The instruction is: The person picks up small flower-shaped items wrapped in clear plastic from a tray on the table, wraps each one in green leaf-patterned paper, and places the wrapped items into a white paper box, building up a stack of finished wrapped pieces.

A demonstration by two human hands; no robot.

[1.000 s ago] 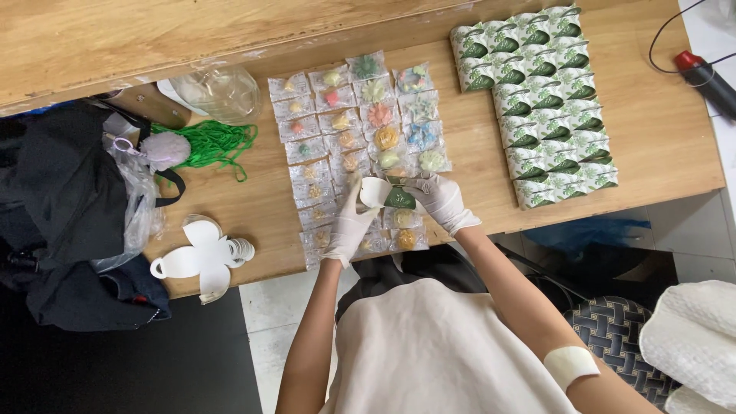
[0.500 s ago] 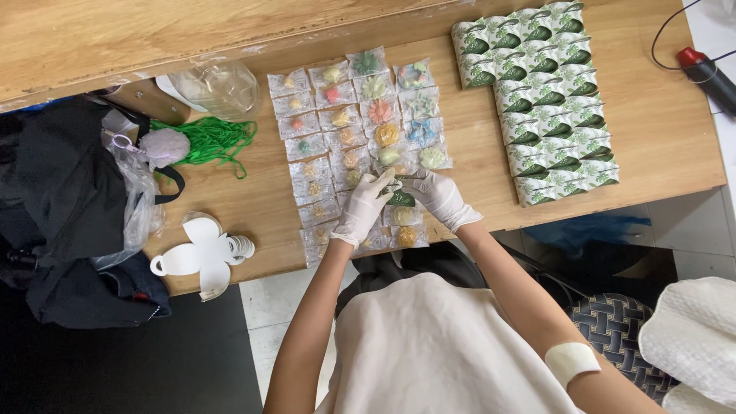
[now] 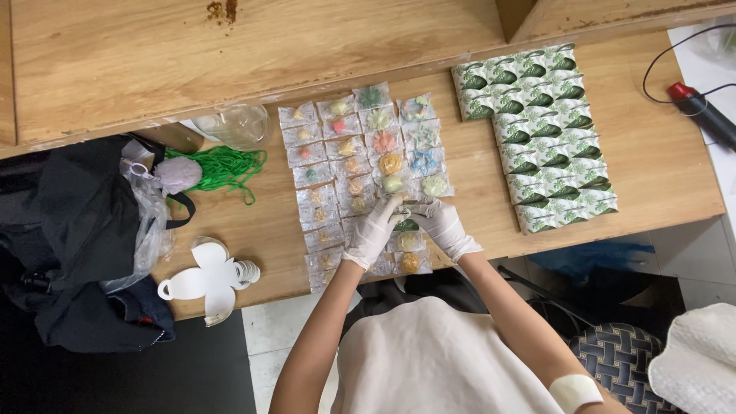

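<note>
Both hands wear white gloves and meet over the near part of a grid of small clear packets (image 3: 360, 153), each holding a coloured flower-shaped piece. My left hand (image 3: 373, 230) and my right hand (image 3: 439, 223) pinch a small item with a green part (image 3: 406, 224) between their fingertips, just above the packets. What exactly the item is stays partly hidden by the fingers. Two yellow-filled packets (image 3: 408, 253) lie right under the hands at the table's near edge.
Green leaf-printed packages (image 3: 540, 134) lie stacked in rows at the right. Green cord (image 3: 222, 165), a clear plastic bag (image 3: 234, 123), white cut-out shapes (image 3: 203, 280) and a black bag (image 3: 77, 230) sit at the left. A red-and-black tool (image 3: 701, 111) lies far right.
The white piece held a second ago is no longer visible; both hands have closed together lower over the packets, fingertips now meeting on the small green item.
</note>
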